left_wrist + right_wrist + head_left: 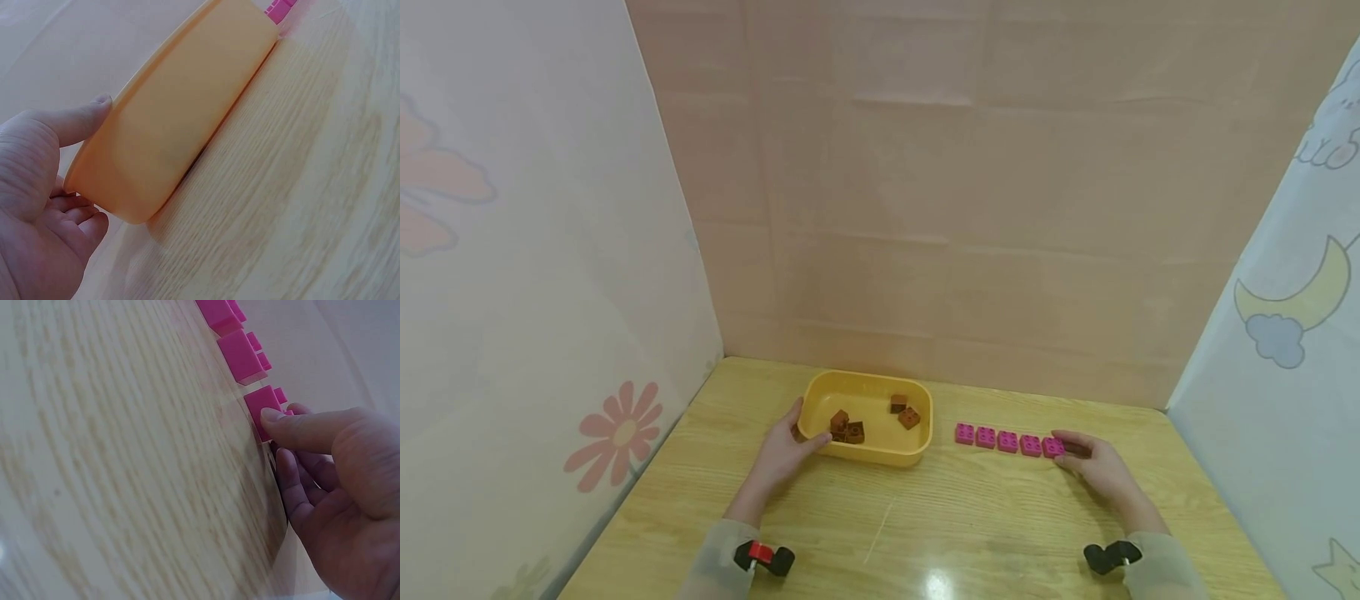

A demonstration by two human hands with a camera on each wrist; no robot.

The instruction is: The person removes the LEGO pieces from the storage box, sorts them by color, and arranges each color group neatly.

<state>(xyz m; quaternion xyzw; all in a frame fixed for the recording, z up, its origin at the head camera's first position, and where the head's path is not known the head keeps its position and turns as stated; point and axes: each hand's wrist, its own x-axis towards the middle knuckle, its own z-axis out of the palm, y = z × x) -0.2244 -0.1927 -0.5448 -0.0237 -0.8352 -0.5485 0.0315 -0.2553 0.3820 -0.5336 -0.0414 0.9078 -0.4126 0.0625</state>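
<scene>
Several pink toy bricks [1007, 442] stand in a row on the table, studs up, with small gaps between them. At the right end of that row, my right hand [1101, 468] pinches the last pink brick [262, 411] between thumb and fingers. My left hand [781, 454] grips the left end of a yellow plastic bin [868, 456], its thumb [87, 120] over the rim and the other fingers around the end. Inside the bin lie several brown toy bricks [910, 417], some at the left end and some toward the right.
The wooden table [970, 517] carries the bin and the row. A beige sheet [955, 208] rises behind the table. Printed sheets flank it, one with flowers [623, 433] on the left, one with a moon [1300, 292] on the right.
</scene>
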